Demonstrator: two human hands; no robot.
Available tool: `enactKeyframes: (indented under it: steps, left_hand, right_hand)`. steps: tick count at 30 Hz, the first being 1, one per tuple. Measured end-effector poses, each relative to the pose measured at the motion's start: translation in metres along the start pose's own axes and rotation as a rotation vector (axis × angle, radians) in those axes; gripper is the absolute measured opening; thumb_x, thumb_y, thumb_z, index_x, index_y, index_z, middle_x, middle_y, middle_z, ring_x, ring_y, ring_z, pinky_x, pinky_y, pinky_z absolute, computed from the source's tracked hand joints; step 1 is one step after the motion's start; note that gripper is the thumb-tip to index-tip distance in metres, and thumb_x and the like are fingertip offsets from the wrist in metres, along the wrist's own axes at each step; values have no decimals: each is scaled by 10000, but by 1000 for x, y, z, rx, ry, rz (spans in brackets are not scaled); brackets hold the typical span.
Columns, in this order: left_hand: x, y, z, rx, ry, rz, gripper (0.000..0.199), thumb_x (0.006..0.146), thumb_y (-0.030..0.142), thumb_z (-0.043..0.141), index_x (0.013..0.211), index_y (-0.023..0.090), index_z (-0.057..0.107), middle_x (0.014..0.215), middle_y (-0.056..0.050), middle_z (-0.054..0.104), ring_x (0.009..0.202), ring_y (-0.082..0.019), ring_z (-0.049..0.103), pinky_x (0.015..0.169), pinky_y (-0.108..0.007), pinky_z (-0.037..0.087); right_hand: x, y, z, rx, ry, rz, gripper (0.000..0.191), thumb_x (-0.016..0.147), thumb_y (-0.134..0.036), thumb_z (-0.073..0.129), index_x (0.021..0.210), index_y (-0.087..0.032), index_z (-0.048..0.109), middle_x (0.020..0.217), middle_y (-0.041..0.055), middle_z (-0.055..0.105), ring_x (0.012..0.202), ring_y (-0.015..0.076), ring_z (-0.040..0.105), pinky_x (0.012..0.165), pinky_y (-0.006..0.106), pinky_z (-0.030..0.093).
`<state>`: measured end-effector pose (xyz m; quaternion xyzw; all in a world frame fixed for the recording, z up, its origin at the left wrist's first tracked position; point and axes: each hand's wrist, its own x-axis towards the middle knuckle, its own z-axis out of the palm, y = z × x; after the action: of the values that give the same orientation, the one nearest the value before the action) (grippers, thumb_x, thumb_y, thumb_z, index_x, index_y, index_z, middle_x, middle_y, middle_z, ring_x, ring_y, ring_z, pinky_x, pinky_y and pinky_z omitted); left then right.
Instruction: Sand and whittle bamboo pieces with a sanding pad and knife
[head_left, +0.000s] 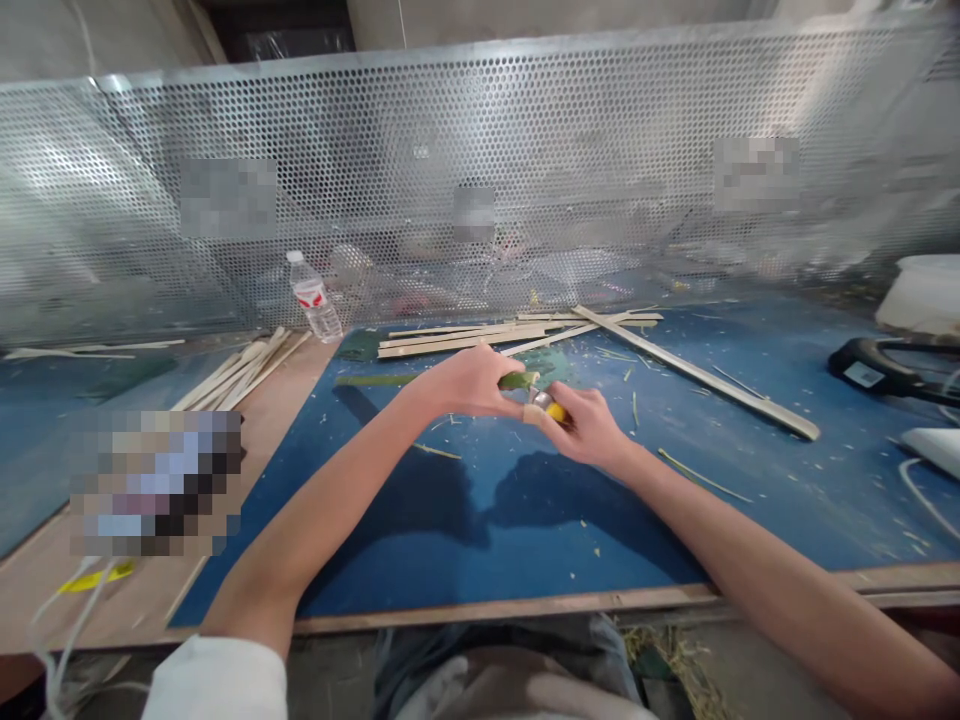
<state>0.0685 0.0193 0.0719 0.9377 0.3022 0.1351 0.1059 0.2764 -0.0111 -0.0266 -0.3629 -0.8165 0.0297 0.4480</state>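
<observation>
My left hand point(480, 381) is closed around a green bamboo strip point(517, 381), whose pale cut end points toward my right hand. The rest of the strip runs out to the left behind my wrist. My right hand point(589, 425) is wrapped round a knife point(556, 411) with a yellow handle; its metal part lies against the strip's end. My two thumbs meet or nearly meet there, and one carries a tan wrap. Both hands are just above the blue mat point(525, 570), near its middle.
Pale bamboo strips point(465, 340) lie behind my hands, and a long one point(697, 375) slants to the right. More strips point(232, 375) are at left, near a water bottle point(315, 298). A perforated metal screen point(525, 130) closes the back. A black ring-shaped object point(862, 368) sits at right.
</observation>
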Motion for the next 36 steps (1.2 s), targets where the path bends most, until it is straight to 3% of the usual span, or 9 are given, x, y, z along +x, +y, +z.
enactKeyframes:
  steps: [7,14,22,30,36]
  left_hand:
    - [2,7,1,-63,-118,-13,502,777,628,649,627,191,452,546,51,415,538,-85,307,528,-283,199]
    - [2,5,3,-82,-96,24,465,817,554,657,619,189,447,530,53,413,537,-86,312,539,-285,203]
    - [3,1,2,-112,-42,58,430,849,512,637,648,196,426,546,58,407,538,-89,319,540,-272,244]
    - [3,8,-5,-136,4,25,467,820,526,655,631,204,374,560,58,371,562,-95,302,537,-275,238]
    - [5,12,-3,-125,-87,17,445,815,557,657,673,207,422,585,43,448,552,-102,355,554,-275,254]
  right_hand:
    - [1,3,-3,-121,-42,-109,379,957,-516,480,710,-232,430,556,-42,465,488,98,388,535,253,265]
    - [2,5,-7,-280,-25,-149,391,985,-505,419,711,-228,436,584,-16,521,498,109,426,553,261,245]
    - [0,-5,3,-171,-4,-14,313,993,-461,404,760,-257,360,519,-54,436,441,112,382,500,261,241]
    - [-1,-12,17,-117,125,47,251,949,-384,427,757,-267,316,507,-74,410,430,103,334,478,241,252]
    - [0,-7,7,-186,70,6,247,955,-430,406,777,-261,376,525,-44,464,453,123,420,495,253,268]
